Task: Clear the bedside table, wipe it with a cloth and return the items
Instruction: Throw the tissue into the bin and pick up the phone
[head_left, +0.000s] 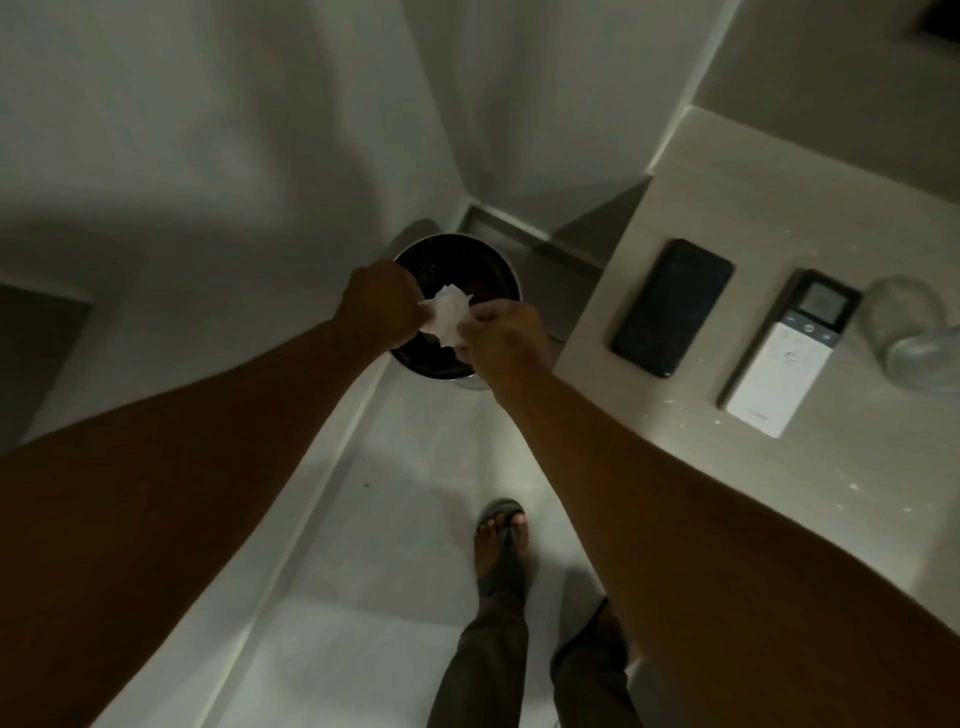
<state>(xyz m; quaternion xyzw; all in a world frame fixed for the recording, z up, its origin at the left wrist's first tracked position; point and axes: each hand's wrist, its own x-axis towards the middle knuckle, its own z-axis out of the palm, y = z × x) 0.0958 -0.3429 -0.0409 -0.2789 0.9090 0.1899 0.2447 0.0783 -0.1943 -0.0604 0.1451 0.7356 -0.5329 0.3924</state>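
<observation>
Both hands — left hand (382, 306), right hand (498, 332) — pinch a crumpled tissue (445, 314) over the bin (511, 270); released off-centre, it could miss — landing on the floor.

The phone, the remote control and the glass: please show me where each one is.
phone (671, 307), head view, middle of its dark screen.
remote control (782, 370), head view, its white button part.
glass (906, 332), head view, its clear side wall.

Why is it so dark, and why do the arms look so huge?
Head view: the room is dimly lit, so the bin looks almost black; the wide-angle lens stretches the forearms near the edges; the glass at the right is soft and smeared; the white tissue between both hands is the brightest spot.
</observation>
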